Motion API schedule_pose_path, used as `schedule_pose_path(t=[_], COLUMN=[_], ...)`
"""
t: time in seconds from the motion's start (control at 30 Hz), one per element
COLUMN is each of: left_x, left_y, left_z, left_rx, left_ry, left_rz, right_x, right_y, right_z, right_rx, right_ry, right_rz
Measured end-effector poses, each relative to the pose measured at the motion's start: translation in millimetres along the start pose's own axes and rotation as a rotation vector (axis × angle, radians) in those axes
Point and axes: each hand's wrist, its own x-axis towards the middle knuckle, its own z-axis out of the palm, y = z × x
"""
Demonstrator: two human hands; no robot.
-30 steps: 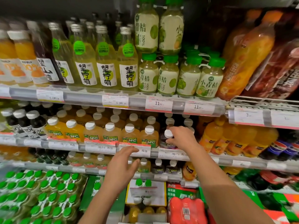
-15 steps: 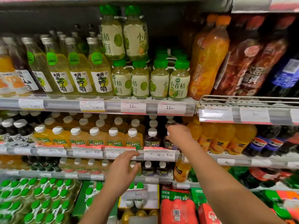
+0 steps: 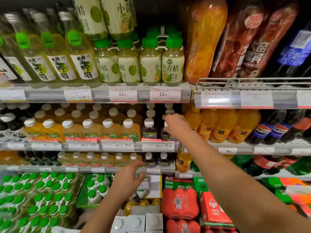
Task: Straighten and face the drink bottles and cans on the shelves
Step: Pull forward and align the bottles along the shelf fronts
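Right hand (image 3: 176,126) seems to grip the dark juice bottle (image 3: 165,133) by its cap; left hand (image 3: 129,180) hovers open. Twist gently until its label faces out.

Price tags (image 3: 122,94), red multipacks (image 3: 180,203)

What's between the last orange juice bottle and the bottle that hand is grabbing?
One dark purple juice bottle with a white cap stands between the orange juice bottle and the dark bottle the right hand grips, in the head view.
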Motion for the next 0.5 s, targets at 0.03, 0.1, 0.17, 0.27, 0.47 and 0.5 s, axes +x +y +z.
schedule_pose_path(t=[0.03, 0.1, 0.17, 0.27, 0.47, 0.5], left_x=[6, 21, 39, 71, 135, 144], left_y=[-5, -15, -29, -49, -85, -87], left_z=[5, 15, 26, 46, 98, 107], left_rx=[0.017, 0.044, 0.056, 0.087, 0.240, 0.262], left_ry=[-0.045, -0.125, -0.183, -0.220, -0.235, -0.223], left_rz=[-0.014, -0.044, -0.074, -0.103, -0.090, -0.109], right_x=[-5, -19, -43, -83, -91, -77], right_y=[1, 3, 5, 3, -10, -9], right_z=[0, 7, 24, 66, 194, 209], right_rx=[0.040, 0.122, 0.202, 0.342, 0.154, 0.104], right_ry=[0.008, 0.088, 0.292, 0.642, 0.126, 0.029], right_rz=[0.016, 0.029, -0.005, 0.006, -0.030, 0.019])
